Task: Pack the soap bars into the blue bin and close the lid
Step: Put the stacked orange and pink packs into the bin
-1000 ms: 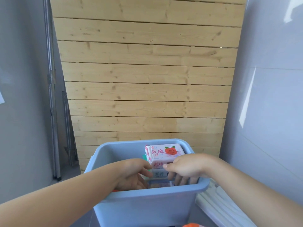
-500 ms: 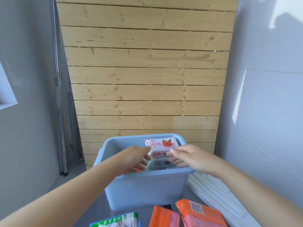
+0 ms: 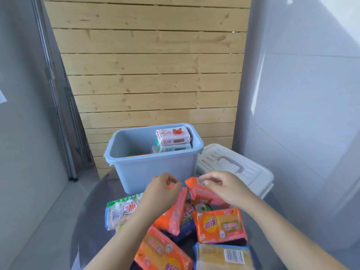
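Observation:
The open blue bin (image 3: 155, 166) stands at the back of a round glass table. Inside it, at the right, a pink rose soap pack (image 3: 173, 135) lies on top of a pale green pack (image 3: 175, 148). In front of the bin lies a pile of wrapped soap bars. My left hand (image 3: 158, 190) is closed on the top end of an orange-pink soap pack (image 3: 173, 215). My right hand (image 3: 222, 187) pinches the top edge of another orange-pink soap pack (image 3: 202, 194). The white lid (image 3: 233, 168) with a grey handle lies right of the bin.
More soap packs lie near me: a green-white one (image 3: 121, 211) at left, an orange-yellow one (image 3: 221, 225) at right, an orange one (image 3: 161, 252) and a blue-yellow one (image 3: 222, 257) in front. A wooden slat wall (image 3: 155, 75) stands behind the table.
Both hands came out of the bin and moved back to the pile in front of it, each closing on an orange-pink soap pack. The view tilted down, showing the table and lid.

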Tool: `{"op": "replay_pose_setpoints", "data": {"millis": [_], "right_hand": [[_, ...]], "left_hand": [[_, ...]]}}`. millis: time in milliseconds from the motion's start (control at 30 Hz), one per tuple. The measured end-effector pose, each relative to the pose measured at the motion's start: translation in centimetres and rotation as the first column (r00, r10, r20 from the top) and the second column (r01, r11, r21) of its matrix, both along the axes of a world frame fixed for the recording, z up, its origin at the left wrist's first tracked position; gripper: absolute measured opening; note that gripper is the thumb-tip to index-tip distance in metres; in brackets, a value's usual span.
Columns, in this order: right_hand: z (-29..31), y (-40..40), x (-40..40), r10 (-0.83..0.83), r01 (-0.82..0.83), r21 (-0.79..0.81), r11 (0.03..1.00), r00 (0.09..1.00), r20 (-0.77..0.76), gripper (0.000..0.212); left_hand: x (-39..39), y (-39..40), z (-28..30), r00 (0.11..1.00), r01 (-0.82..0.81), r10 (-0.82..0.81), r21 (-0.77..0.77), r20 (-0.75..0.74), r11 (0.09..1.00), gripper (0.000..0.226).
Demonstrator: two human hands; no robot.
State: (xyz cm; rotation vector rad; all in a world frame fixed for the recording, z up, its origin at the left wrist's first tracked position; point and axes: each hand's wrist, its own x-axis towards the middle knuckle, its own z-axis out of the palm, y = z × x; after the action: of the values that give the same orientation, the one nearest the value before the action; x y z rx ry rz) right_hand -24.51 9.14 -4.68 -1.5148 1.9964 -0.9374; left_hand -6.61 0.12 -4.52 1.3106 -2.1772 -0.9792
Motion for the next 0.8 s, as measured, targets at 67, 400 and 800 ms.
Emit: {"op": "replay_pose_setpoints", "data": {"millis": [67,400,800], "right_hand": [[-1.2,0.1,-0.6,0.005,-0.003,0.052,0.999,0.999,-0.035,0.024],[-2.9,-1.8,-3.8,0.176,-0.187,0.303,0.934,0.982,0.064,0.061],[-2.3,-2.1,-4.0,0.109,-0.114,0.062,0.992,0.991,0.080,0.062]], "left_hand": [[-0.1,0.7,-1.2,0.985,-0.008,0.011,-0.015,0.174,1.000,0.031],[0.7,0.3,-2.6,0.924,0.105,-0.127,0.079,0.362,0.991,0.074],[3.2,-2.7,-0.5,0.986,0.022,0.051,0.427,-0.160,0.904,0.016]]}}
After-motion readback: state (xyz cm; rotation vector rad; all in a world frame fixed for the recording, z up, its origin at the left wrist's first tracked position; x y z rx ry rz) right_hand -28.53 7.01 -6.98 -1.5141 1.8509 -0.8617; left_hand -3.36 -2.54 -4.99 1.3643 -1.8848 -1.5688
